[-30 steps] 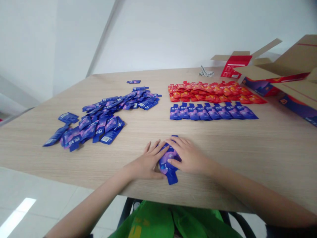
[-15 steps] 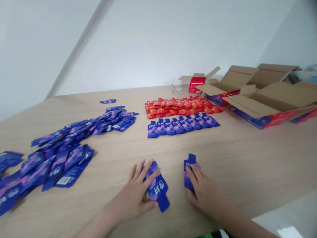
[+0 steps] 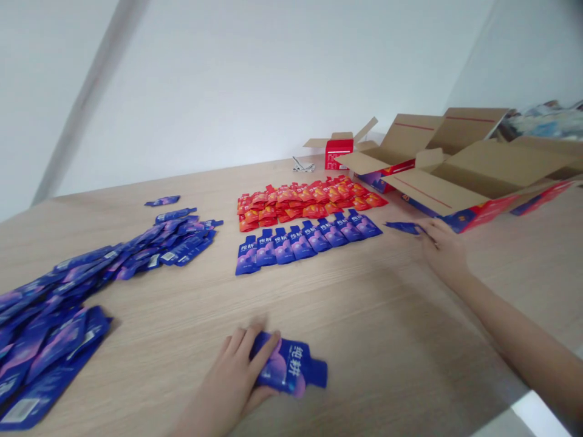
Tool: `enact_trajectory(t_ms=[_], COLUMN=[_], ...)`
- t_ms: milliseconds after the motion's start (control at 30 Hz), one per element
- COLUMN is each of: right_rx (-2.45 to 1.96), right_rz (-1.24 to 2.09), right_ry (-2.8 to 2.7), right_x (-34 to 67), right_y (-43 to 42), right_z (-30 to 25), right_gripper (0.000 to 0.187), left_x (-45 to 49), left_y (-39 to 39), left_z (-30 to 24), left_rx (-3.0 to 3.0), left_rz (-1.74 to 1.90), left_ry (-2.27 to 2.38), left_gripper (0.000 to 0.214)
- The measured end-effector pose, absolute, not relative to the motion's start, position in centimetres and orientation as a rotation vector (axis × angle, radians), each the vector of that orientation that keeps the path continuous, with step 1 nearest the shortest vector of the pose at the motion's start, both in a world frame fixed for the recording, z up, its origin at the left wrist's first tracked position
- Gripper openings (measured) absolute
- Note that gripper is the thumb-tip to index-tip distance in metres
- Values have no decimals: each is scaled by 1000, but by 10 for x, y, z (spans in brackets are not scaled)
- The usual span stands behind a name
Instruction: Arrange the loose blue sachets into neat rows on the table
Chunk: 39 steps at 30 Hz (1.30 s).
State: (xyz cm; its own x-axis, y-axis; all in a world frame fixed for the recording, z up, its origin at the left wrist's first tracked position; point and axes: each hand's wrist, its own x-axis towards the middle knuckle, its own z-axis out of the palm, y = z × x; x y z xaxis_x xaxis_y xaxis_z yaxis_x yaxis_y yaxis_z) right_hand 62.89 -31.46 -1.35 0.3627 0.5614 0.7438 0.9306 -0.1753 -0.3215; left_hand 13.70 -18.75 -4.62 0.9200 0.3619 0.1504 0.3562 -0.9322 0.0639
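We work at a wide wooden table (image 3: 364, 340), a pale wall behind it. On its right side stand two open cartons, the near carton (image 3: 492, 212) and the far carton (image 3: 373, 181), flaps spread. Along the left lies a loose heap of blue pouches (image 3: 77, 282), turned every way. Toward the far middle we have a bank of red pouches (image 3: 310, 197), and just on its near side a row of eight blue pouches (image 3: 299, 243), face up, necks pointing far. Beyond the red bank stands a small red box (image 3: 338, 155), open at the top.

Our right hand (image 3: 441, 252) pinches one blue pouch (image 3: 403, 227) by its right end, near the near carton and just right of the row. That pouch shows almost edge-on; we cannot tell whether it touches the table. Our left hand (image 3: 232, 370) grasps another pouch (image 3: 285, 364) at the near middle, fingers over its top, neck pointing right, lettering sideways.

We judge the step in hand to be laying out blue pouches in line, with the right-hand one closest to its place. The next move calls for turning it face up, neck far, and lowering it beside the row's right end without nudging its neighbour.
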Motion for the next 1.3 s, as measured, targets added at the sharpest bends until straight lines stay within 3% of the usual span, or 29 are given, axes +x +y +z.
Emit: enact_trajectory(t_ms=[67, 267, 667, 1000, 1300], right_rx=[-1825, -1812, -1915, -2239, -2226], right_rz=[-589, -487, -311, -415, -411], right_ry=[-1296, -1354, -1609, -1596, -1741], right_x=[649, 676, 698, 702, 717], right_y=[-295, -254, -239, -259, -268], right_z=[-20, -37, -63, -69, -67], right_gripper=[38, 45, 35, 31, 55], left_x=[141, 144, 141, 144, 146], left_y=[-187, -186, -180, -180, -180], left_z=[-52, -53, -60, -50, -55], left_rx=[3068, 3018, 2854, 2819, 2739], left_rz=[358, 455, 429, 400, 433], left_ry=[559, 553, 633, 611, 644], left_gripper=[55, 58, 72, 69, 61])
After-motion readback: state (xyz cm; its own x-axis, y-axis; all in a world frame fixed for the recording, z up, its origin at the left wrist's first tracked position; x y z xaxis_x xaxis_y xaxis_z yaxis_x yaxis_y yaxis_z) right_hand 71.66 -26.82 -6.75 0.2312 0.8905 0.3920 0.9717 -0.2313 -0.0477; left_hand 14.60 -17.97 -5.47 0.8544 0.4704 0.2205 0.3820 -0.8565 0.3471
